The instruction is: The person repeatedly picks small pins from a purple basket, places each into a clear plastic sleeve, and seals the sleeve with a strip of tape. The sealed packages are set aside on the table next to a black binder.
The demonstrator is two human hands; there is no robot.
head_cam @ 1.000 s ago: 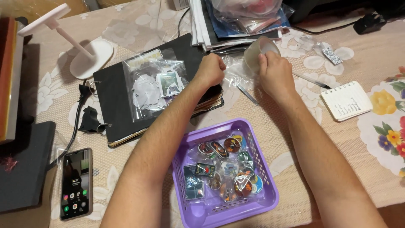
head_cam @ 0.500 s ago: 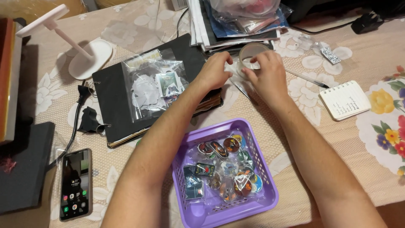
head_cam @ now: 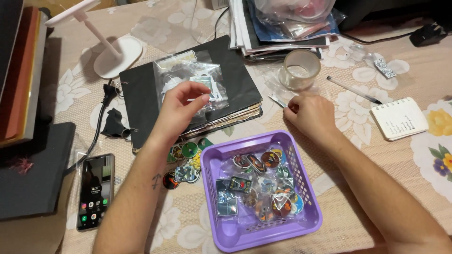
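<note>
One phone [head_cam: 95, 190] lies at the left of the tabletop [head_cam: 179, 221], beside a black binder [head_cam: 141, 101] with a clear bag of stickers [head_cam: 188, 77] on it. The left hand [head_cam: 181, 106], drawn back from the right since half a second ago, now curls over that bag, fingers seemingly pinching its edge. One purple basket [head_cam: 301, 164] holds many wrapped round badges [head_cam: 263, 186]. The right hand [head_cam: 310, 113], half closed, touches plastic wrap [head_cam: 278, 99] below one tape roll [head_cam: 299, 69], now uncovered.
</note>
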